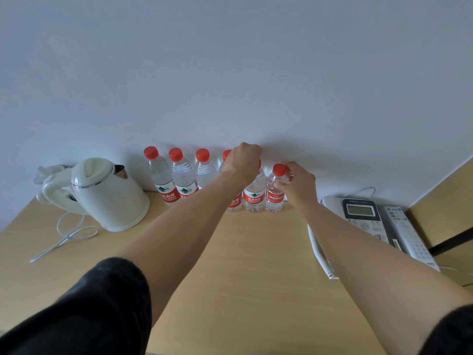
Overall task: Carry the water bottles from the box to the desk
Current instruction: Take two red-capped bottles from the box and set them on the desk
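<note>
- Bottles of water stand in a row along the wall at the back of the counter [243, 265], six in all, red-capped and upright, between the kettle [107, 196] at left and the phone [363, 213] at right.
- Full, they likely feel moderately heavy; thin clear plastic would give under a squeeze and may be slick, so the shoulder just below the cap looks the firmest hold.
- Left hand [243, 162] is clenched over the top of the fifth bottle [254, 196], hiding its cap.
- Right hand [298, 185] has its fingers [288, 172] wrapped around the neck of the small end bottle [275, 193], which stands on the counter touching its neighbour.
- Box is not in view.
</note>
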`<state>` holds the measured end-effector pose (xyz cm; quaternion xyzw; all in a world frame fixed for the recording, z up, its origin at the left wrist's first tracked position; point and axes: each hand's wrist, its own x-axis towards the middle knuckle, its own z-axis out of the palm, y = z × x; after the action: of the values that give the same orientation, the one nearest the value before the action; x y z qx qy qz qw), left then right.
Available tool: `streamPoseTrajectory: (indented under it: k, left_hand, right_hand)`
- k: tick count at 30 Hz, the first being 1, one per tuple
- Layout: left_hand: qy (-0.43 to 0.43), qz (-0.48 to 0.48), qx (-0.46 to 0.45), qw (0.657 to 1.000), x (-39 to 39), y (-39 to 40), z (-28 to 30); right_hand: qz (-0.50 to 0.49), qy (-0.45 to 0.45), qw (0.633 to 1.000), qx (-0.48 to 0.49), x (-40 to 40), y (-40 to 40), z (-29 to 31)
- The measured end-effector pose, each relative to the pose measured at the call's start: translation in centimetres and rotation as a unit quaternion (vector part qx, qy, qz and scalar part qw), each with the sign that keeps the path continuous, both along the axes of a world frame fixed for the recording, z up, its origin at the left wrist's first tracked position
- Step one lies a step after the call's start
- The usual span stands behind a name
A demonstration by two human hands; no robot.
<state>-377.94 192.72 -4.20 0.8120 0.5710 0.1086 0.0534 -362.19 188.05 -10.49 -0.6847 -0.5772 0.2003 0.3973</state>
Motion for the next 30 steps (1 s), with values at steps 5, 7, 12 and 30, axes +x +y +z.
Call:
streamPoseTrajectory:
  k: [5,7,12,30]
  left_hand:
    - [0.005,0.003,-0.009,1.000,-0.1,-0.1,0.1]
    - [0.004,0.003,-0.019,1.000,-0.1,-0.1,0.2]
    - [-0.013,0.003,-0.027,1.000,-0.4,0.0,0.5]
    - [-0.007,0.003,-0.031,1.000,-0.4,-0.4,1.8]
  right_hand:
    - [0.000,-0.015,1.000,-0.004,0.1,-0.2,0.2]
    - [-0.001,-0.019,1.000,-0.012,0.1,-0.4,0.4]
    - [-0.001,-0.002,1.000,-0.025,0.7,-0.6,0.9]
    - [-0.005,0.014,0.999,-0.032,0.7,-1.4,2.9]
